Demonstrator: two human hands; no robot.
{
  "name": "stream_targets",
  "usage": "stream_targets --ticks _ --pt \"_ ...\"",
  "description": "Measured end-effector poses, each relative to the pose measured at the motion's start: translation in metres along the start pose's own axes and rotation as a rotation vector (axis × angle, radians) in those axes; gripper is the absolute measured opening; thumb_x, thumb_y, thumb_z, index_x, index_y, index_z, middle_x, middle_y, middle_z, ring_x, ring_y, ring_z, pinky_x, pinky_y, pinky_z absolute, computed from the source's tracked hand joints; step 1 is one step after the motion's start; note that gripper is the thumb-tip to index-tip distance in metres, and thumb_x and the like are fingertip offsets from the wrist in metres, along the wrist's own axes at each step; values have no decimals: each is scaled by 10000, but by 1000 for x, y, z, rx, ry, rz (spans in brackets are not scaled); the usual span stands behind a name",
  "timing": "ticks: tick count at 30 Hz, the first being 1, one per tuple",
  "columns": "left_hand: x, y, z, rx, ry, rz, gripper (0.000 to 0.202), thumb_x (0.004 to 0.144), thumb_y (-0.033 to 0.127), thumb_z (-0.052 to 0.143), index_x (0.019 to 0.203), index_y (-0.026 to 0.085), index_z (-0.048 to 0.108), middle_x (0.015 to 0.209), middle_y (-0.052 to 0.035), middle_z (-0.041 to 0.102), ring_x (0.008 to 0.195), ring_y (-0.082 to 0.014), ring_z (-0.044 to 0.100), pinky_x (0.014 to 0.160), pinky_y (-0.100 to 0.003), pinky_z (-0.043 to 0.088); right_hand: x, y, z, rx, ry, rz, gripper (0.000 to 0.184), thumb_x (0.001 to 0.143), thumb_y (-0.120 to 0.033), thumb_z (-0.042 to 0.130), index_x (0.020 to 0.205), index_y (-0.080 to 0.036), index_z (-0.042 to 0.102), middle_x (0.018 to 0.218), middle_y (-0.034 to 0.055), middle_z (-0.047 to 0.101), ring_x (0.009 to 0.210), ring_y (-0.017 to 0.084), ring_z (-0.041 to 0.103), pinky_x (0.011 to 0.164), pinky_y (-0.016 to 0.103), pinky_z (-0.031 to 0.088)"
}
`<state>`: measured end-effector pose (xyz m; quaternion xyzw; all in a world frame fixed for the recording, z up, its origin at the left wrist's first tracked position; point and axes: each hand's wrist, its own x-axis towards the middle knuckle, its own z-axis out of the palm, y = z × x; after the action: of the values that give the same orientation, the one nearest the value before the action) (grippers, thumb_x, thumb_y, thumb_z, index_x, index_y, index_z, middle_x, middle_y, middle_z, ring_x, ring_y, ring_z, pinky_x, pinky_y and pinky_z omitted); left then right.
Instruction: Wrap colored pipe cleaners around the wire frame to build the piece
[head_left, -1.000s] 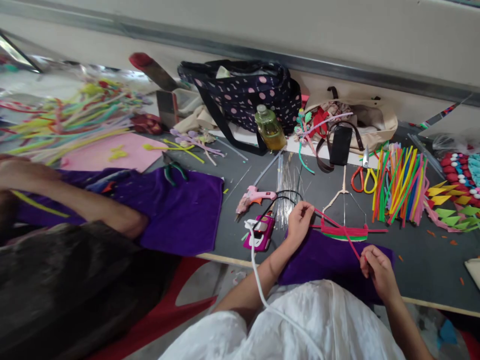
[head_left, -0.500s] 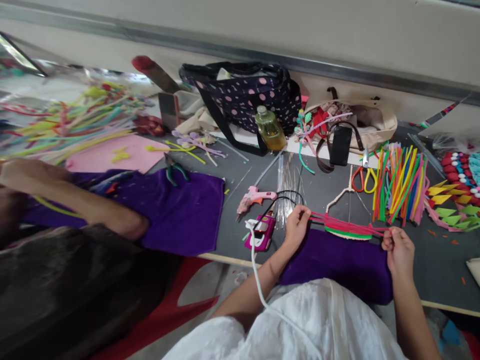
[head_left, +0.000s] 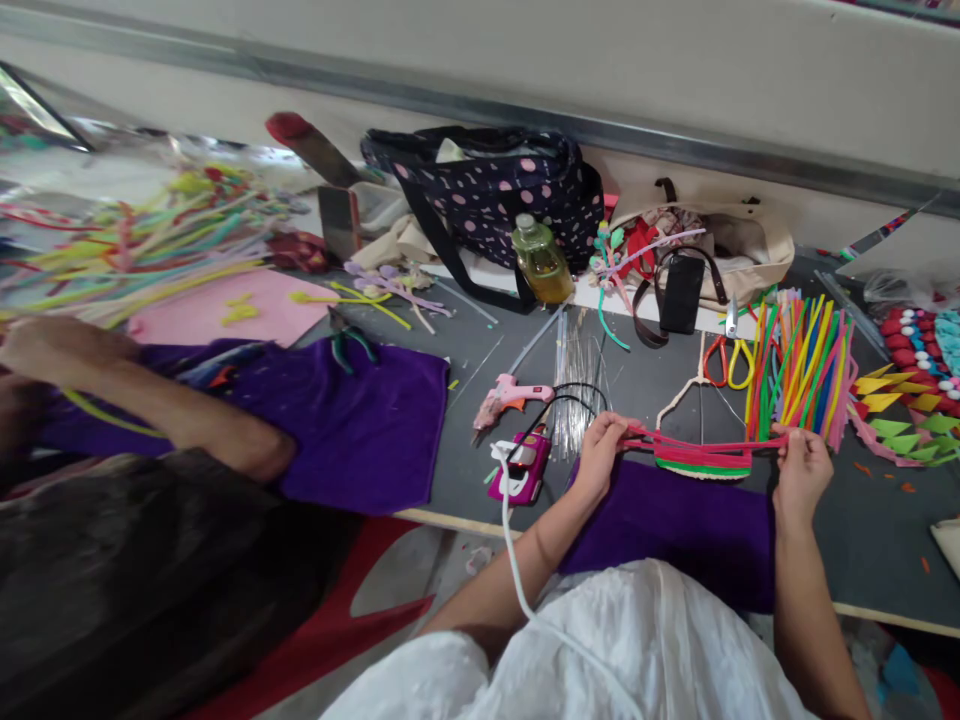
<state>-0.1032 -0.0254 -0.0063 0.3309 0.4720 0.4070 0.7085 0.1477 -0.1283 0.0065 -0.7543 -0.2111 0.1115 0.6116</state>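
Pinched nearly closed, a person's left hand and right hand are stretching red strands across a striped wire frame, lying at twelve o'clock from their purple cloth; uneven pulling could be risking a bent frame.

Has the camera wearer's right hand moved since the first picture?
Yes: the right hand moved forward and rightward, nearer the colorful bundle of strips.
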Motion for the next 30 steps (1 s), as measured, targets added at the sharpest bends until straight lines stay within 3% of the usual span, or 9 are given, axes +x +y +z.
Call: stream_targets --ticks 4,8,11,14,17,20,22,25,30 --pt "-3 1 2 -66 -24 -98 217 758 357 603 781 181 478 944 -105 721 887 -220 689 735 -353 542 -1 -1 -8 -430 -13 -205 374 909 -496 410 876 -187 618 849 99 715 750 198 618 651 285 394" --pt "-3 -1 -1 88 -64 -45 211 785 371 585 785 180 495 992 -109 713 844 -196 678 691 -315 529 -3 7 -17 -697 -57 -192 374 927 -478 380 978 -199 625 705 75 688 612 205 585 583 293 311" --pt "-1 -1 -8 395 -79 133 177 818 345 555 769 176 541 950 -87 705 742 -161 635 650 -289 498 -5 14 -21 -771 -157 -149 340 933 -436 386 1030 -206 616 632 39 663 566 194 545 572 290 278" --pt "-1 3 -13 792 -53 373 125 846 277 519 780 186 574 879 -59 676 743 -167 588 703 -316 480 -6 15 -21 -824 -160 -146 334 935 -424 393 997 -201 635 717 60 673 628 200 549 591 294 287" --pt "-4 10 -13 1039 -59 636 119 861 211 494 920 182 594 1005 -90 644 964 -225 562 861 -387 458 -9 10 -20 -804 -49 -282 363 926 -442 433 1071 -173 629 832 100 673 788 241 570 671 317 346" --pt "-9 14 -9 1167 -93 812 297 861 163 477 1148 168 555 1203 -135 574 1134 -271 489 971 -458 405 -11 3 -22 -746 2 -504 383 924 -417 465 1160 -147 600 986 143 665 979 281 551 817 362 370" --pt "-12 14 -6 1212 -78 860 409 853 147 473 1261 162 499 1278 -157 524 1187 -296 455 995 -495 381 -12 1 -25 -734 -120 -634 324 926 -389 474 1113 -173 628 1059 137 653 1027 277 544 876 378 358" --pt "-13 12 -4 1227 -101 889 425 864 149 457 1287 173 494 1301 -151 508 1205 -300 445 1004 -502 372 -9 1 -29 -779 -445 -754 240 931 -358 487 1015 -224 667 1050 81 676 995 240 565 884 367 351" --pt "-9 4 -2 1255 -411 822 258 918 213 441 1089 220 634 1086 -101 619 1015 -239 540 899 -409 431 -1 4 -28 -891 -689 -794 246 952 -318 454 1018 -229 674 1006 66 706 936 215 592 872 369 323"
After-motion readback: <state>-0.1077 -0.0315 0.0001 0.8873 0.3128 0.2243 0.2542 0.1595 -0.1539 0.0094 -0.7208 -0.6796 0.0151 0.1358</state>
